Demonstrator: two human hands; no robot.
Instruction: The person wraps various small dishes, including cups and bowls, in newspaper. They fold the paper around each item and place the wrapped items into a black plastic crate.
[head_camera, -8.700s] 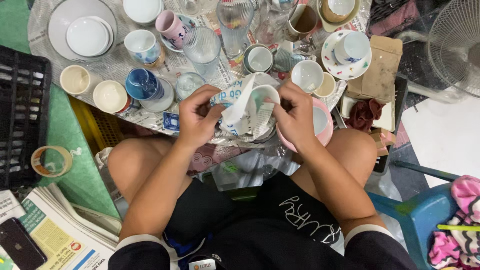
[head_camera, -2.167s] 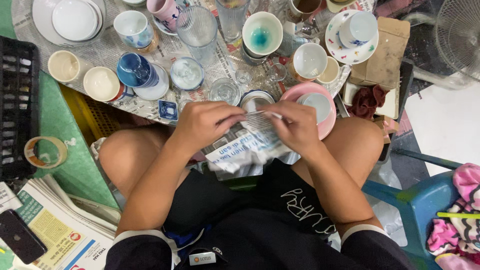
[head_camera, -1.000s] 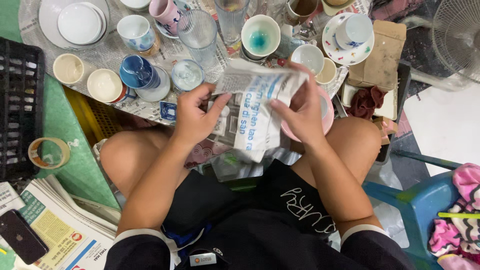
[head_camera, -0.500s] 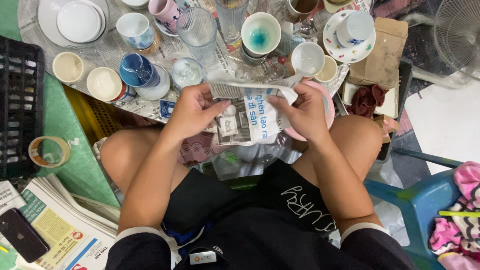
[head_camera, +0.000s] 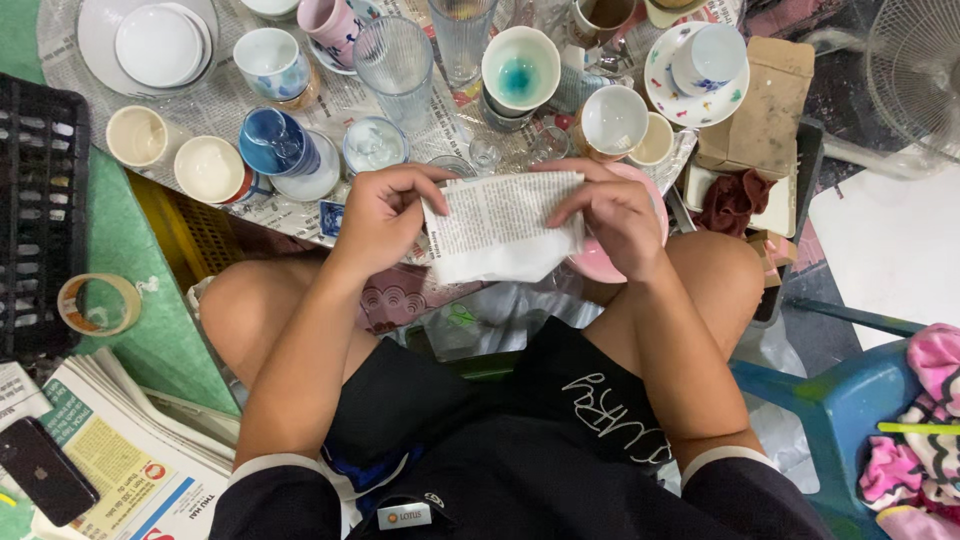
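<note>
A folded sheet of newspaper (head_camera: 497, 225) is held flat between both hands above my lap. My left hand (head_camera: 382, 212) pinches its left edge, and my right hand (head_camera: 612, 210) grips its right edge. Whatever may be wrapped inside the paper is hidden. A pink bowl (head_camera: 598, 262) shows just under my right hand. Beyond the hands, cups and glasses crowd a newspaper-covered surface (head_camera: 225, 100), among them a cup with a teal inside (head_camera: 520, 70) and a ribbed glass (head_camera: 396, 62).
A black crate (head_camera: 40, 210) stands at the left, a tape roll (head_camera: 98, 304) below it. A newspaper stack (head_camera: 120, 450) with a black phone (head_camera: 45, 483) lies at lower left. A brown paper bag (head_camera: 760, 105), a fan (head_camera: 915, 70) and a blue stool (head_camera: 850, 400) sit right.
A paper-wrapped bundle seen earliest is gone from the hands. A fresh sheet was smoothed on the lap, lifted, and is now folded smaller between both hands.
</note>
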